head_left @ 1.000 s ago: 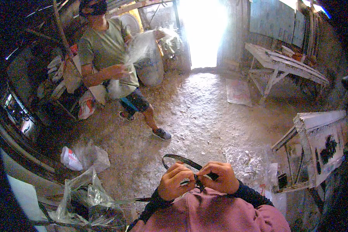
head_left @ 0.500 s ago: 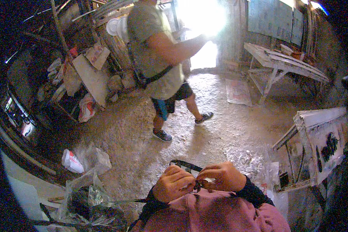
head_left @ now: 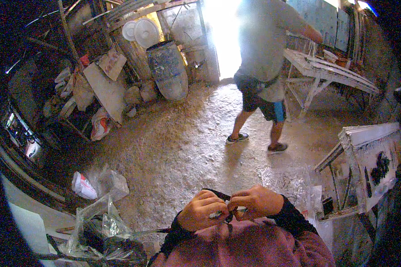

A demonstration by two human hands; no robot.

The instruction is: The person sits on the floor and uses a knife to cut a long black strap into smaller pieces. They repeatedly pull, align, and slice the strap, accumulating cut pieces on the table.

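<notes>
My left hand and my right hand meet in front of my chest, fingers curled and pinched together. Both grip a black strap, which loops up behind the fingers. A small dark piece shows between the fingertips, and what it is cannot be made out. Something pale and shiny peeks out at the fingers of each hand. Dark sleeves reach my wrists, and a pinkish top lies just below the hands.
Beyond my hands a person walks across the rough floor. White-stained benches and a stand are on the right. A blue barrel stands at the back, boards lean left, and clear plastic bags lie lower left.
The person has walked from centre-left to the right, uncovering the barrel and white lids. My hands stay together in nearly the same place, and the strap's loop sits lower behind them.
</notes>
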